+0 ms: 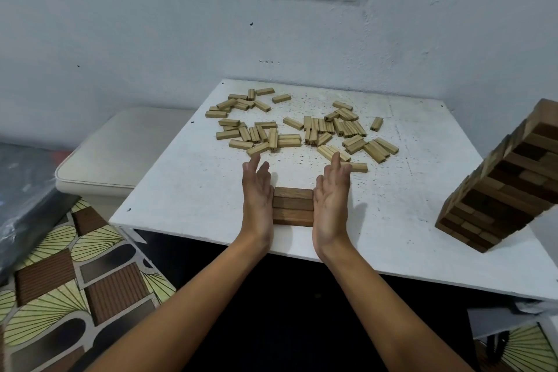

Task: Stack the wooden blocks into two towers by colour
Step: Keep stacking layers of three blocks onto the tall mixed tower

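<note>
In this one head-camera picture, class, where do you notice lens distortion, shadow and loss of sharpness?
Head view: wide-angle bending makes the dark tower at the right edge lean; the right hand casts a soft shadow on the white table; the far light blocks look soft, their printed numbers unreadable.

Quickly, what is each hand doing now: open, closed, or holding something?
Left hand: open, flat against the left side of the dark blocks.
Right hand: open, flat against their right side.

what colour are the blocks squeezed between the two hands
Dark brown: the three blocks lie side by side between the flat hands, in the head view.
</note>
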A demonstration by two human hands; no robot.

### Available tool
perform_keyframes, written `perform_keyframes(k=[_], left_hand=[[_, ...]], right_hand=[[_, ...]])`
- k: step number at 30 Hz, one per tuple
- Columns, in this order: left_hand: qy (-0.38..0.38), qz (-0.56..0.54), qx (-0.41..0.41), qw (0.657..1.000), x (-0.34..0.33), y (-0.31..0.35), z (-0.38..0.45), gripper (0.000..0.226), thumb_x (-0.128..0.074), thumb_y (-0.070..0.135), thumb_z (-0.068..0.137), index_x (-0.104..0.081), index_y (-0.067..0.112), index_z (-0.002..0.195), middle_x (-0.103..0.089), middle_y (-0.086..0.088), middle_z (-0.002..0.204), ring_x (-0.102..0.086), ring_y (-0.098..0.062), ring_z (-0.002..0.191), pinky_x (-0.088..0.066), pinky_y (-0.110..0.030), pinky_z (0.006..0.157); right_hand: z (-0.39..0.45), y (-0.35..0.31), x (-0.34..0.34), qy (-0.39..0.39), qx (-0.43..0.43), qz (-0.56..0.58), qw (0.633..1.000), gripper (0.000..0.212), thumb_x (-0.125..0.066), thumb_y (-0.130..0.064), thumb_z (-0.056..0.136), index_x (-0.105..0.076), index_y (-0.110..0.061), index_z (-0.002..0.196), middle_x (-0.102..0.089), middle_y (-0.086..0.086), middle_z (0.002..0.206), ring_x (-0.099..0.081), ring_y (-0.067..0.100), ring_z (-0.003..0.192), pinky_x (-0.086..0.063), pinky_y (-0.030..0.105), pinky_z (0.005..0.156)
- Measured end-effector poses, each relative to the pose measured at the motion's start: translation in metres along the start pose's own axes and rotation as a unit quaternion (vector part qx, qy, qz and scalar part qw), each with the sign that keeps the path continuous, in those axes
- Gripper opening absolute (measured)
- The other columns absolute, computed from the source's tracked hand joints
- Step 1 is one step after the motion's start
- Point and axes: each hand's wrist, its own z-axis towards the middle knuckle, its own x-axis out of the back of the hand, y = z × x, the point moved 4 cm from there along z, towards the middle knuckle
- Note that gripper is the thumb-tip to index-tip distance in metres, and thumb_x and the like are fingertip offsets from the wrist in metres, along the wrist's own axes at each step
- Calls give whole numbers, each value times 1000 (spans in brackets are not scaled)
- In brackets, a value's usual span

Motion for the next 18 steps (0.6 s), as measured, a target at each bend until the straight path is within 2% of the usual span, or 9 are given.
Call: perform_keyframes(k=[7, 13, 14, 16, 18], left_hand=[[6, -15, 1, 1000, 1, 2, 0, 48, -15, 49, 102, -43, 28, 135, -42, -5, 147, -36, -17, 139, -27, -27, 111], [-1, -16, 4, 1000, 2, 3, -1, 46, -19, 50, 101, -45, 29, 133, -42, -3, 148, -35, -15, 140, -26, -29, 113], [-9, -7, 3, 1000, 4, 5, 0, 42, -26, 51, 101, -46, 31, 131, -42, -1, 147, -35, -13, 139, -26, -28, 113], [-29, 57, -27, 998, 12, 11, 3, 35, -48, 46, 92, -52, 32, 124, -50, 3, 140, -42, -7, 133, -33, -22, 108], [-72, 162, -73, 981, 22, 21, 8, 39, -58, 25, 83, -55, 26, 122, -60, 3, 128, -52, -4, 123, -41, -11, 93]], right_hand=[[0, 1, 1, 7, -6, 0, 1000, 83, -24, -73, 80, -16, -35, 153, -11, -7, 162, -13, 13, 148, -9, 38, 123], [-1, -1, 3, 5, -10, -13, 1000, 75, -28, -69, 87, -19, -33, 153, -15, -6, 161, -17, 12, 147, -13, 36, 122], [-1, -2, 6, 4, -7, -22, 1000, 67, -32, -63, 94, -21, -31, 152, -19, -5, 160, -22, 11, 146, -18, 33, 119], [1, -8, 13, 4, 1, -59, 998, 48, -44, -37, 101, -34, -28, 147, -36, -1, 153, -41, 8, 132, -34, 23, 105], [4, -15, 24, -5, 26, -135, 990, 44, -57, -16, 95, -47, -27, 136, -54, 3, 137, -54, 4, 116, -43, 19, 94]])
